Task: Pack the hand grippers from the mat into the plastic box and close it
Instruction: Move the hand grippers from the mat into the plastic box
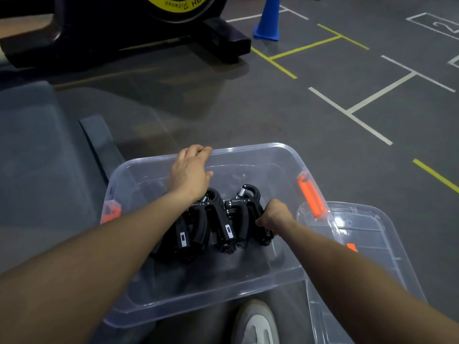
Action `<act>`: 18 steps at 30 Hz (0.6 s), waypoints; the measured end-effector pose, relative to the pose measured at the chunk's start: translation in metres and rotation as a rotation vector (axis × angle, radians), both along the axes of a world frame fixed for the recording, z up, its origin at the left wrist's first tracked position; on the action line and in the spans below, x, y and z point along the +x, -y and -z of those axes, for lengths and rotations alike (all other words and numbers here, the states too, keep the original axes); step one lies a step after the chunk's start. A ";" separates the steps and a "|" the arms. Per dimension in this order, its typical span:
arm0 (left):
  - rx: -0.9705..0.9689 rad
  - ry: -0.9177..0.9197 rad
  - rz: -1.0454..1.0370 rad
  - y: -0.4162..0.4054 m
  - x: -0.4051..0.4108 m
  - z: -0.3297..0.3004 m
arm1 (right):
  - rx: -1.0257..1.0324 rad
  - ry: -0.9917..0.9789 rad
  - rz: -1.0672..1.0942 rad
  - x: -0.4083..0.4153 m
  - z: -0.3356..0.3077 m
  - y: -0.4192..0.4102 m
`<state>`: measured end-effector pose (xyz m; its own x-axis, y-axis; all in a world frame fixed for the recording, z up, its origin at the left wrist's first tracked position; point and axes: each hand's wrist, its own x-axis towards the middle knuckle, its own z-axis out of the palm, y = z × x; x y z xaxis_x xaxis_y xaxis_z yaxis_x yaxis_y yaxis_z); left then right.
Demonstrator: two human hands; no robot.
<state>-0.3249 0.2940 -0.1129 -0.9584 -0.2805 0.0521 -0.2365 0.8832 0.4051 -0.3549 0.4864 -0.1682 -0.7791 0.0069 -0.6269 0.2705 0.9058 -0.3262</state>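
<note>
A clear plastic box (250, 284) with orange latches (311, 196) stands on the floor, and several black hand grippers (213, 222) lie bunched inside it. My left hand (190, 173) reaches across the box and its fingers curl over the far rim. My right hand (275, 214) is down in the box, fingers curled round the rightmost hand gripper (248, 207). The clear lid (367, 247) lies on the floor just right of the box, partly under its edge. A grey mat (37, 157) lies to the left with no hand gripper visible on it.
A black and yellow exercise machine (124, 28) stands at the back left. A blue cone (268, 19) is beyond it on the grey floor with white and yellow lines. My shoe (255, 324) is just in front of the box.
</note>
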 end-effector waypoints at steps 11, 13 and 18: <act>-0.011 0.011 0.001 0.000 0.001 0.001 | -0.343 0.076 0.317 0.010 0.019 -0.003; -0.013 0.012 0.002 0.001 0.001 0.001 | -0.366 0.109 0.309 0.011 0.018 -0.003; -0.007 0.022 0.019 0.001 0.002 -0.001 | -0.403 0.179 0.256 0.013 0.003 -0.003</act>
<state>-0.3231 0.2935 -0.1121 -0.9645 -0.2621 0.0329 -0.2286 0.8905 0.3934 -0.3417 0.4890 -0.1709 -0.6640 -0.0863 -0.7427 0.5509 0.6151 -0.5640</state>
